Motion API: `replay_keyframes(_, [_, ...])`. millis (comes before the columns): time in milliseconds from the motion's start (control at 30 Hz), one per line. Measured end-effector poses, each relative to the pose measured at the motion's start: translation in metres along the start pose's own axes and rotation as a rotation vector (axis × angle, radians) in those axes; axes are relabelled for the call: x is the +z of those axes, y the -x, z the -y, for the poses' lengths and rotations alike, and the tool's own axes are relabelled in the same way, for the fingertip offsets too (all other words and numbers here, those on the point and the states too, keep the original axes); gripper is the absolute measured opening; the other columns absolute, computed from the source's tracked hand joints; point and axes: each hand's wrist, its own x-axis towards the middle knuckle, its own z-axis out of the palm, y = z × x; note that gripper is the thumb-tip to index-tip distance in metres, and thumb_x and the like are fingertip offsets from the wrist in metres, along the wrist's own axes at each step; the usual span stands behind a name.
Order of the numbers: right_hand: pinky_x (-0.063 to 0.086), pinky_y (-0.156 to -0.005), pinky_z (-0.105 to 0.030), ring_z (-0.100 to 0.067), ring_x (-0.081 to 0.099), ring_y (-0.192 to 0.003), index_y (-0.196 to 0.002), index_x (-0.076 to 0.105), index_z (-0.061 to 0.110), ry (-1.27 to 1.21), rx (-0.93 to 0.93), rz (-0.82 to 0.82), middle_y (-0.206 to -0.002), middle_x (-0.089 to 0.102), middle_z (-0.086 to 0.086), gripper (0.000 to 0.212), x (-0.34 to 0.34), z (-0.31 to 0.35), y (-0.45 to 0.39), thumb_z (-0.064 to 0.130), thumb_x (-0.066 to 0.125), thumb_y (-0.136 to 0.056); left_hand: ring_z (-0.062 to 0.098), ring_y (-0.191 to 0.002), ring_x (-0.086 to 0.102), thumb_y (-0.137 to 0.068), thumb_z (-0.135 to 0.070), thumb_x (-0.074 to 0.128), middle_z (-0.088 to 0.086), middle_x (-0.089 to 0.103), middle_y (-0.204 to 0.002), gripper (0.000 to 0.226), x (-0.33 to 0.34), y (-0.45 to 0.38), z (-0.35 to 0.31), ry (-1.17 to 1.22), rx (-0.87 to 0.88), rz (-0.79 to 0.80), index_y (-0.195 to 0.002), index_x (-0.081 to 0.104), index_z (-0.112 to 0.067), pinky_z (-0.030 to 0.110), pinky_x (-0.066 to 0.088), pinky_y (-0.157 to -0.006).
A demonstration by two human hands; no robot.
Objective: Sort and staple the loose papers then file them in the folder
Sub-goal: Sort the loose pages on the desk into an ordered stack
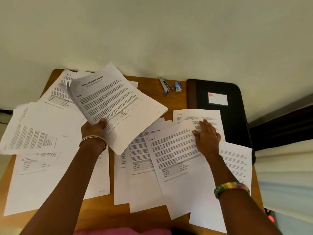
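Many loose white printed papers (55, 175) lie all over brown wood table (177, 102) | step: sorting | L hand (92, 129) grips white paper stack (118, 106), lifted | R hand (207, 134) flat, fingers straight, on white printed sheet (176, 160) | black zip folder (233, 116) far R, closed | small silver stapler (165, 85) untouched | next, prob: pick up sheet w/ R, add to stack.
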Motion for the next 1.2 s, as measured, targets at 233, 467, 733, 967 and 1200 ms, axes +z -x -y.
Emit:
replay_keyframes(233, [0.014,-0.111,-0.054,-0.026,0.020,-0.142,-0.144,0.031,0.021,-0.081,-0.033,0.018,-0.154,0.024,-0.003,0.058,-0.008,-0.008,-0.018,0.042,0.049,-0.093,0.028,-0.092,0.056,-0.086,-0.015,0.064,0.004,0.060,-0.108,0.036,0.010,0.010,0.007,0.040,0.016,0.028,-0.121,0.054,-0.010,0.038,0.048,-0.084])
replay_keyframes(467, [0.022,-0.106,-0.056,-0.041,0.030,-0.130,-0.137,0.029,0.014,-0.167,0.650,-0.001,-0.141,0.032,-0.020,0.098,-0.041,-0.034,-0.036,0.059,0.076,-0.063,0.032,-0.096,0.058,-0.086,-0.017,0.064,0.005,0.061,-0.109,0.033,0.027,0.020,0.014,0.009,0.019,0.016,-0.118,0.057,-0.012,0.044,0.049,-0.089])
replay_keyframes(733, [0.044,-0.090,-0.056,-0.034,0.062,-0.090,-0.095,0.054,0.009,-0.406,0.587,0.185,-0.099,0.065,-0.012,0.059,-0.043,-0.060,-0.076,0.032,0.089,-0.053,0.030,-0.094,0.057,-0.088,-0.015,0.062,0.005,0.060,-0.109,0.034,0.049,0.033,0.017,0.005,0.030,0.018,-0.120,0.056,-0.008,0.040,0.047,-0.085])
replay_keyframes(967, [0.054,-0.084,-0.045,-0.028,0.065,-0.088,-0.103,0.064,0.007,-0.901,0.425,0.160,-0.103,0.068,-0.013,0.027,-0.075,-0.059,-0.089,0.010,0.075,-0.078,0.028,-0.094,0.054,-0.087,-0.018,0.062,0.004,0.058,-0.110,0.035,0.059,0.040,0.020,-0.020,0.079,0.043,-0.121,0.055,-0.010,0.039,0.045,-0.085])
replay_keyframes(1200, [0.052,-0.083,-0.028,-0.016,0.062,-0.091,-0.114,0.063,0.013,-0.975,0.146,-0.439,-0.105,0.066,-0.001,0.023,-0.124,-0.037,-0.088,0.011,0.056,-0.092,0.031,-0.103,0.058,-0.080,-0.003,0.067,0.010,0.062,-0.116,0.040,0.059,0.040,0.020,0.046,0.061,0.111,-0.119,0.058,-0.005,0.042,0.044,-0.097])
